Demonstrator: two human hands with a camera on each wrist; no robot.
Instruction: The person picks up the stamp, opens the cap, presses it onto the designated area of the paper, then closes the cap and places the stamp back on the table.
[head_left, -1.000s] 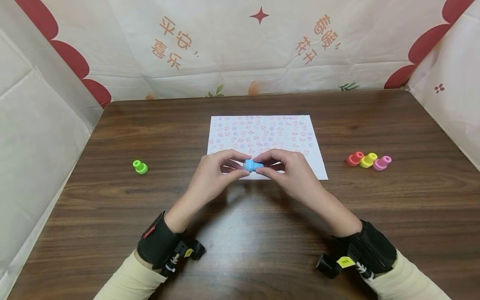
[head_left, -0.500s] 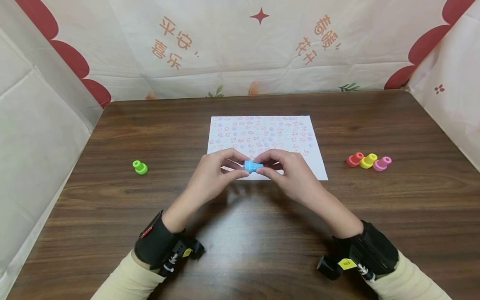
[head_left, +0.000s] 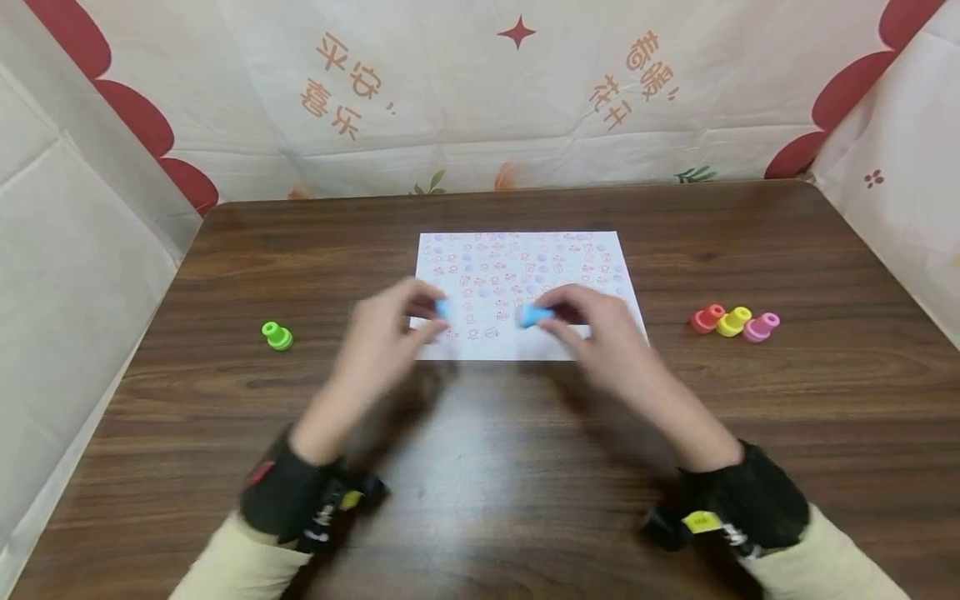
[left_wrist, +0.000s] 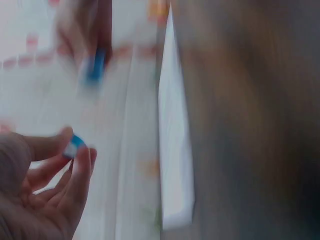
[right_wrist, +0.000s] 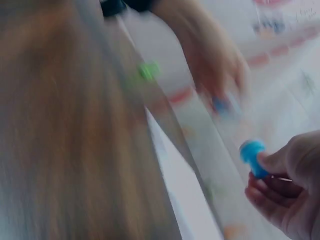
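Note:
My left hand point(head_left: 386, 329) pinches a small blue cap point(left_wrist: 74, 146) between thumb and fingertips, above the left part of the paper. To its right, my right hand point(head_left: 603, 329) grips a light blue toy stamp point(right_wrist: 254, 156) by its narrow handle, the wide end facing left. Cap and stamp are apart, with a stretch of paper showing between them in the head view. Below lies a white sheet of paper point(head_left: 502, 350) covered in rows of small red and purple stamped prints. Both hands are blurred by motion.
A green stamp point(head_left: 277, 336) stands alone on the left of the brown wooden table point(head_left: 480, 467). Over on the right, red point(head_left: 708, 319), yellow point(head_left: 734, 322) and pink point(head_left: 761, 327) stamps stand side by side. A printed white cloth point(head_left: 465, 100) hangs behind the table.
Earlier, both hands held the blue stamp together over the paper's front edge. Now they have parted: the left has moved left with the cap, the right slightly right with the stamp.

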